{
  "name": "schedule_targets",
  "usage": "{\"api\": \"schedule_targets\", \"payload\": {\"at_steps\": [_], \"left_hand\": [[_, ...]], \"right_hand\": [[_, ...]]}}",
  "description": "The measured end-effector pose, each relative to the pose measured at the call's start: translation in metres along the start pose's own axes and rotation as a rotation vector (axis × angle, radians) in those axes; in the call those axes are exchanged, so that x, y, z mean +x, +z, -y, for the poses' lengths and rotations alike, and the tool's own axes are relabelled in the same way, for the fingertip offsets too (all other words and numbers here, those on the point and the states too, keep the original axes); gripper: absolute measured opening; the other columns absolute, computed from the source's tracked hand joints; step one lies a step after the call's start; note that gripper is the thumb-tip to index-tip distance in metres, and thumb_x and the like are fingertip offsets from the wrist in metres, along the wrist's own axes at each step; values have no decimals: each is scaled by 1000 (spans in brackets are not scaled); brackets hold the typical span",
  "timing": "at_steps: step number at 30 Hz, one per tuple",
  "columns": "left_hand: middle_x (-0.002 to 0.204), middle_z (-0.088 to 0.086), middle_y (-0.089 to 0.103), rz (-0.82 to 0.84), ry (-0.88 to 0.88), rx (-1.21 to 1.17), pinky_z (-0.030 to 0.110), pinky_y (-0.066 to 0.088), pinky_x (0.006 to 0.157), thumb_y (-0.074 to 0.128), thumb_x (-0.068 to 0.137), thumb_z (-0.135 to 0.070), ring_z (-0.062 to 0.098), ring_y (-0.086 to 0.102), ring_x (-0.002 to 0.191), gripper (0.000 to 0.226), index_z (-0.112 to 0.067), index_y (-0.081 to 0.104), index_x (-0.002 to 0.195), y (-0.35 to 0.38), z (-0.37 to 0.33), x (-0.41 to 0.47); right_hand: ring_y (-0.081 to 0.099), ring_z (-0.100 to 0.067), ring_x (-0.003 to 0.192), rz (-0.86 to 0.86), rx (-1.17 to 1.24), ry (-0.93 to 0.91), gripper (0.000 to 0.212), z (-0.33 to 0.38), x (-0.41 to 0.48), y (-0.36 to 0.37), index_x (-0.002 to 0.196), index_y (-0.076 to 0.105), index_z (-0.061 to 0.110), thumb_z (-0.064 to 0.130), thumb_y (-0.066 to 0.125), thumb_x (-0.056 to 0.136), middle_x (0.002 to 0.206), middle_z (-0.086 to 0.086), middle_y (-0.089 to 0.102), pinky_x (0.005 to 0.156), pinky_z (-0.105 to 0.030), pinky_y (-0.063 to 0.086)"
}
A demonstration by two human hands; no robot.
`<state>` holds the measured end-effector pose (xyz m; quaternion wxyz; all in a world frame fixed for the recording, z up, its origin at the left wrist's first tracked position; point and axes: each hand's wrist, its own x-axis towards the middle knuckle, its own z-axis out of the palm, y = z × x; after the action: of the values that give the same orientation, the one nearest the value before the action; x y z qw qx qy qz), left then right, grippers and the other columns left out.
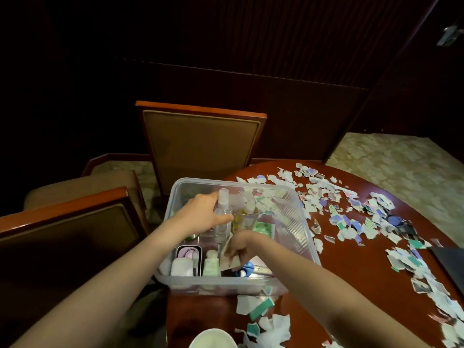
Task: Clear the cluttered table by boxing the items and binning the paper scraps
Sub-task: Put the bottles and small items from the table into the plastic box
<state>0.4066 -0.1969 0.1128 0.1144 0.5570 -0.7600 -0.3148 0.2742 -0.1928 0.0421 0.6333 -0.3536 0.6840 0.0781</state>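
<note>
A dark red wooden table (351,272) holds a big clear plastic box (226,282). One brown chair (200,144) stands behind the box. Another chair (67,237) stands to the left of the box.

Lots of torn paper scraps (351,217) lie on the table to the right of the box. More scraps (256,307) lie just in front of the box. A white round bowl (213,339) peeks in, in front of the box at the near edge.

Both hands reach into the box. The left hand (200,213) is in the back part of the box. Its thumb and fingers are wrapped round a clear spray bottle (222,222), which stands up straight. The right hand (242,247) is in the middle of the box. Its fingers are bent together and pinch a crumpled paper (227,262).

At the bottom of the box, near its front wall, lie small things. There is a little tin (188,252) with a white block (181,267) in front of it, a small pale green bottle (211,266), and scissors (247,268) with blue handles. A green packet (263,227) lies in the box behind the right hand.
</note>
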Motion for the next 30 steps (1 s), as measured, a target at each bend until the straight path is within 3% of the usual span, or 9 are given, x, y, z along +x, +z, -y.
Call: {"api": "schedule_targets", "payload": {"at_steps": [2,4,6,9,12,16,21,27,30], "left_hand": [[76,-8,49,9,-1,-14,26,37,67,61,86,-43,15,50,77,53,-20,45,132,0,1,0],[75,-8,48,15,1,-25,25,37,66,61,86,-43,15,50,76,54,-22,44,133,0,2,0],[83,-4,52,24,5,-24,25,38,67,61,86,-43,16,52,79,56,-22,43,134,-1,2,0],[89,-1,56,26,11,-24,26,39,67,61,85,-43,17,54,81,56,-22,44,134,-2,2,1],[90,2,58,30,7,4,27,40,67,61,85,-45,18,55,82,56,-21,44,134,-3,2,2],[90,-1,54,28,5,22,27,39,68,60,86,-46,18,53,81,55,-20,45,132,-5,0,4],[83,-4,52,19,7,28,28,37,66,59,86,-45,17,52,79,53,-21,46,131,-6,2,3],[74,-10,48,22,19,25,24,34,57,59,86,-44,14,50,74,52,-21,45,131,-7,3,2],[82,-4,51,29,15,44,27,36,63,59,86,-45,17,50,79,53,-20,46,131,-7,2,2]], "right_hand": [[46,-26,107,-23,-53,20,11,1,4,0,93,51,1,-2,41,97,108,-15,48,87,-33,51],[51,-20,91,-84,-217,37,8,4,5,-4,89,52,4,2,46,95,109,-10,46,57,-23,55],[51,-13,69,-136,-397,26,4,5,-2,-9,95,54,4,5,51,92,97,-8,50,50,-20,49],[45,-13,53,-265,-480,-81,18,4,-17,-19,73,46,7,-1,58,84,66,-6,48,45,-19,41],[50,-14,54,-371,-442,-206,5,0,-28,-26,83,57,0,-4,59,81,67,-7,52,50,-22,45],[63,-27,69,-485,-553,-350,24,-7,-31,-30,109,59,-4,1,43,92,91,-13,55,50,-25,50],[61,-30,99,-560,-686,-470,25,-17,-18,-16,103,65,-2,-2,43,91,109,-19,65,83,-33,48],[58,-28,101,-492,-527,-441,23,-5,-15,-10,106,64,-4,0,49,89,108,-18,64,74,-24,38],[52,-23,95,-415,-507,-396,20,-7,-16,-8,105,63,2,4,52,89,103,-14,58,76,-27,38]]}}
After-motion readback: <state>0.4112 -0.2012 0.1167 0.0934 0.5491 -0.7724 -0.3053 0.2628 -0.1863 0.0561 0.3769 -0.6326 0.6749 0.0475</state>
